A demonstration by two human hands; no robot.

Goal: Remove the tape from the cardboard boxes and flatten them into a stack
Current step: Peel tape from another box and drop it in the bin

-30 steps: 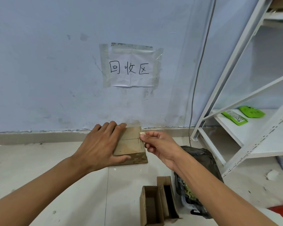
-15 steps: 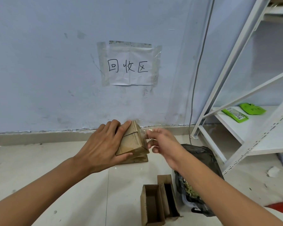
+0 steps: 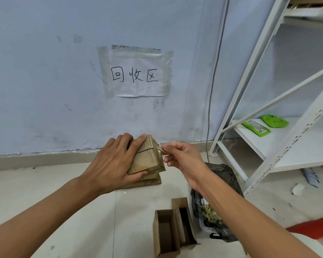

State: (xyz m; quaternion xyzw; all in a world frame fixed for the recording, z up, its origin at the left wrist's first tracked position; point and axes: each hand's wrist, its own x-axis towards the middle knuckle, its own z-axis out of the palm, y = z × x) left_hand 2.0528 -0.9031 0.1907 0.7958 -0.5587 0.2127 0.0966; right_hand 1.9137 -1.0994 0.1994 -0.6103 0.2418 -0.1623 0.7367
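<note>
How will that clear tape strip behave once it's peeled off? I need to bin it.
The tape, pinched by the right hand, looks thin and crinkled: probably floppy, very light, and likely to cling to fingers.

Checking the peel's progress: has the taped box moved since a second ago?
Yes. The taped box has tipped up off the flattened cardboard, its right side raised.

**Pale wall, tiled floor, white rack**

I face a scuffed pale-blue wall (image 3: 45,71) bearing a taped paper sign (image 3: 136,75). Light floor tiles (image 3: 45,192) lie below. A white metal shelving rack (image 3: 280,142) stands right, a dark cable (image 3: 215,71), perhaps power, beside it.
</note>
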